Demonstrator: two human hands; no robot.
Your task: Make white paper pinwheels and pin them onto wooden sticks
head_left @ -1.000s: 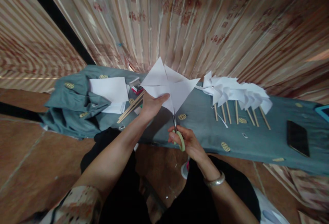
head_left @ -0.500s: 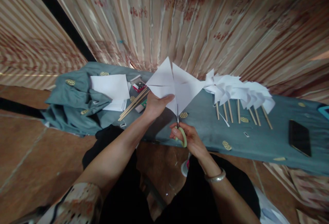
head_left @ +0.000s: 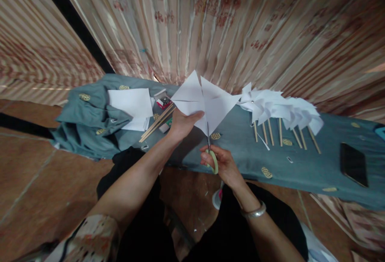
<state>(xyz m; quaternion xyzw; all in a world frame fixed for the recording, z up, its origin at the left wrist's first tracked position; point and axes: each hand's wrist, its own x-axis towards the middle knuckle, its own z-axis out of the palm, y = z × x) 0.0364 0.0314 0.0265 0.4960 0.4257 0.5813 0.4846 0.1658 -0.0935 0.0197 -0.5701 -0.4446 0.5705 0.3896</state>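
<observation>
Head view shows a white sheet (head_left: 221, 99) mid-frame, held above the desk (head_left: 240, 156) and slit inward from its corners. At its lower left, the left hand (head_left: 182, 125) has its fingers (head_left: 196, 115) clamped on it, thumb on top. Lower in the frame, the right hand (head_left: 221, 160) has its fingers closed round the green handles of the scissors (head_left: 215, 162), whose blades meet the sheet's bottom corner. The sheet should handle as very light, thin and bendy, easy to crease and apt to tear where the slits run in; its uncut middle looks the safest hold, the loose flaps a poor one.

Paper (head_left: 129, 103), sticks (head_left: 157, 122) and a red box (head_left: 164, 103) lie left of centre; pinwheels (head_left: 278, 107) line up right of centre; a phone (head_left: 353, 164) lies far right. The sheet's right tip meets the nearest pinwheel in this view, though I cannot tell whether they touch, so room looks tightest there
</observation>
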